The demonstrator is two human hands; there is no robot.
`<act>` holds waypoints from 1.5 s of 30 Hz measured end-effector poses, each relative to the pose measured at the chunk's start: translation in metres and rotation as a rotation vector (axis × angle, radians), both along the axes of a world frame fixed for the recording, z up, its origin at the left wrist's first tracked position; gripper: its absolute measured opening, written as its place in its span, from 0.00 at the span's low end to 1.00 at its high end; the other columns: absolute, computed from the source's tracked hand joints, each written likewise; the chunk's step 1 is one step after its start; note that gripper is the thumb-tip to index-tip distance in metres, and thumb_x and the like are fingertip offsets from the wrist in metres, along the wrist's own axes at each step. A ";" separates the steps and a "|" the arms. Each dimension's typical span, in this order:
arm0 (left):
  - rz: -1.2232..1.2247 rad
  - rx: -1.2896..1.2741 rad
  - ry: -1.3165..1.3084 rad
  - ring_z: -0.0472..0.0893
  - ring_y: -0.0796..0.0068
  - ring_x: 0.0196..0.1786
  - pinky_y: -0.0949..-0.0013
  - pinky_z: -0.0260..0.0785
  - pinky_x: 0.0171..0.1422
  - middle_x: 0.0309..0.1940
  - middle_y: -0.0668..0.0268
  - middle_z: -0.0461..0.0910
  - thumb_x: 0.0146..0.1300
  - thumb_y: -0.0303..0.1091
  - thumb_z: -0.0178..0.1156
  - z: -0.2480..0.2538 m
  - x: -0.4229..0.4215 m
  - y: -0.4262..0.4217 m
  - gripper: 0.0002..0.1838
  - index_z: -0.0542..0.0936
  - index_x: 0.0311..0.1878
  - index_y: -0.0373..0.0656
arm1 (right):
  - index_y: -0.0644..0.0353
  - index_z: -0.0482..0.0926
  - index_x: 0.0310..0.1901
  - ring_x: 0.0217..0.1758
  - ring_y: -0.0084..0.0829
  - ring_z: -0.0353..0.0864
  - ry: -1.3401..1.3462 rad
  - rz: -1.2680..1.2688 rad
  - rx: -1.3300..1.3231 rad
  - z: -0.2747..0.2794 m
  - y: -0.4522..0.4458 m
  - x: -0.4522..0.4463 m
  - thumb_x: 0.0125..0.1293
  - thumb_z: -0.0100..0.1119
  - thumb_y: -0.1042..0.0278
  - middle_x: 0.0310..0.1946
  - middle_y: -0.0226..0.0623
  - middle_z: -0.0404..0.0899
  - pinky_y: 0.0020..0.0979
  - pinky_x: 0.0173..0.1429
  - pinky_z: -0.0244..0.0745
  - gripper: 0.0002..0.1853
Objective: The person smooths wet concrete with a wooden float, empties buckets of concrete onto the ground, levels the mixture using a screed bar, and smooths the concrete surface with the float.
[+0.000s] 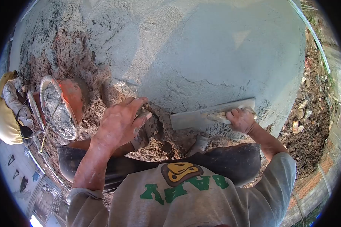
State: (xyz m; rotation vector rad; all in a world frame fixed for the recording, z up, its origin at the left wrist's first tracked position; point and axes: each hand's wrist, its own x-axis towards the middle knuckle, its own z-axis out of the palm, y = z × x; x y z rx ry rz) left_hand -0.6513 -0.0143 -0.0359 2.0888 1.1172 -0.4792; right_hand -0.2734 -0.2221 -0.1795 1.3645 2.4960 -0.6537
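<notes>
My right hand [241, 119] is wrapped round the handle of a long flat float [193, 119], which lies against the lower part of the grey mortar surface [223, 56]. My left hand [121, 121] is raised left of the float, thumb and fingers curled round a small greyish tool or piece that I cannot make out, mostly hidden by the fingers. A crack runs across the mortar above the float. Below both hands are my dark-clad knees [238, 160] and rough brown soil.
An orange bucket [77, 96] holding grey mortar tilts at the left. Beside it are a yellow helmet-like object [5, 113] and a cord. Soil with rubble [310, 125] and a brick edge [310, 181] run down the right side.
</notes>
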 end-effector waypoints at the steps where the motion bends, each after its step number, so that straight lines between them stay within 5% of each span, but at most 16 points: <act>1: -0.012 -0.008 0.022 0.80 0.49 0.48 0.53 0.72 0.52 0.48 0.52 0.79 0.66 0.44 0.58 0.000 0.002 -0.002 0.22 0.74 0.58 0.43 | 0.55 0.69 0.38 0.27 0.34 0.80 0.057 -0.046 0.126 -0.001 0.012 -0.008 0.52 0.60 0.64 0.26 0.35 0.72 0.34 0.22 0.73 0.13; 7: -0.056 -0.025 0.048 0.79 0.48 0.49 0.53 0.72 0.53 0.49 0.52 0.79 0.65 0.44 0.58 -0.005 0.020 -0.005 0.22 0.74 0.58 0.43 | 0.59 0.67 0.39 0.29 0.42 0.83 -0.018 -0.366 0.104 0.006 0.117 -0.065 0.60 0.61 0.63 0.27 0.43 0.77 0.40 0.32 0.81 0.14; 14: -0.050 -0.036 0.012 0.80 0.49 0.49 0.54 0.72 0.53 0.50 0.53 0.79 0.66 0.44 0.58 0.009 0.037 0.006 0.22 0.74 0.59 0.44 | 0.59 0.69 0.42 0.33 0.47 0.85 -0.116 -0.920 0.109 0.055 0.121 0.010 0.64 0.62 0.56 0.29 0.50 0.82 0.41 0.35 0.80 0.17; 16: -0.029 -0.098 0.078 0.79 0.50 0.50 0.54 0.72 0.54 0.50 0.53 0.79 0.66 0.44 0.58 0.015 0.038 0.009 0.22 0.74 0.59 0.44 | 0.59 0.72 0.44 0.33 0.46 0.85 0.085 -1.052 0.132 0.060 0.071 0.035 0.63 0.64 0.55 0.29 0.52 0.82 0.38 0.36 0.78 0.18; 20: -0.042 -0.156 -0.070 0.79 0.52 0.52 0.54 0.72 0.55 0.50 0.53 0.78 0.67 0.46 0.56 0.001 0.037 0.000 0.22 0.73 0.59 0.44 | 0.66 0.76 0.48 0.28 0.32 0.80 0.482 -1.684 0.136 0.003 -0.009 0.062 0.61 0.67 0.52 0.28 0.38 0.80 0.31 0.35 0.75 0.24; 24: 0.027 -0.309 -0.070 0.78 0.50 0.54 0.53 0.72 0.56 0.52 0.52 0.78 0.68 0.47 0.55 0.004 0.034 -0.024 0.23 0.73 0.59 0.43 | 0.70 0.77 0.48 0.24 0.21 0.73 0.817 -2.026 -0.031 -0.021 0.032 0.018 0.63 0.65 0.54 0.28 0.28 0.77 0.27 0.29 0.71 0.24; 29: 0.379 -0.403 -0.287 0.79 0.51 0.54 0.55 0.72 0.56 0.49 0.52 0.79 0.68 0.45 0.57 0.025 0.023 -0.036 0.23 0.72 0.61 0.43 | 0.65 0.78 0.43 0.19 0.16 0.68 0.841 -1.768 -0.260 -0.007 0.120 -0.113 0.64 0.65 0.62 0.24 0.27 0.75 0.24 0.23 0.65 0.15; 34: 0.710 -0.421 -0.387 0.81 0.59 0.48 0.61 0.72 0.53 0.47 0.54 0.80 0.68 0.41 0.58 0.031 0.005 -0.031 0.23 0.72 0.62 0.40 | 0.65 0.78 0.42 0.22 0.20 0.71 0.943 -1.856 -0.400 -0.020 0.173 -0.216 0.62 0.66 0.61 0.25 0.29 0.76 0.27 0.27 0.68 0.16; 36: 0.806 -0.384 -0.434 0.81 0.64 0.45 0.64 0.73 0.52 0.46 0.55 0.80 0.68 0.39 0.58 0.027 -0.004 -0.029 0.23 0.72 0.62 0.39 | 0.67 0.78 0.42 0.25 0.24 0.74 0.876 -1.806 -0.370 -0.029 0.190 -0.259 0.61 0.67 0.62 0.27 0.33 0.79 0.31 0.31 0.71 0.16; 39: 0.933 -0.294 -0.470 0.81 0.55 0.47 0.62 0.72 0.52 0.47 0.51 0.79 0.68 0.38 0.58 0.040 -0.013 -0.001 0.21 0.73 0.59 0.35 | 0.67 0.77 0.40 0.24 0.29 0.76 0.976 -1.738 -0.314 -0.036 0.218 -0.321 0.60 0.67 0.59 0.26 0.37 0.80 0.35 0.32 0.73 0.18; 42: 1.037 -0.150 -0.534 0.78 0.74 0.44 0.70 0.70 0.51 0.46 0.58 0.79 0.72 0.38 0.54 0.041 -0.025 0.006 0.21 0.71 0.62 0.35 | 0.65 0.75 0.41 0.21 0.35 0.78 0.831 -1.584 -0.199 -0.033 0.246 -0.376 0.61 0.66 0.57 0.23 0.37 0.79 0.38 0.29 0.74 0.19; 45: 1.208 -0.175 -0.548 0.75 0.75 0.48 0.70 0.69 0.53 0.49 0.58 0.77 0.73 0.39 0.52 0.047 -0.035 0.012 0.22 0.69 0.62 0.33 | 0.67 0.71 0.44 0.28 0.47 0.84 0.581 -1.327 -0.259 -0.023 0.266 -0.413 0.60 0.64 0.56 0.27 0.48 0.82 0.43 0.35 0.78 0.22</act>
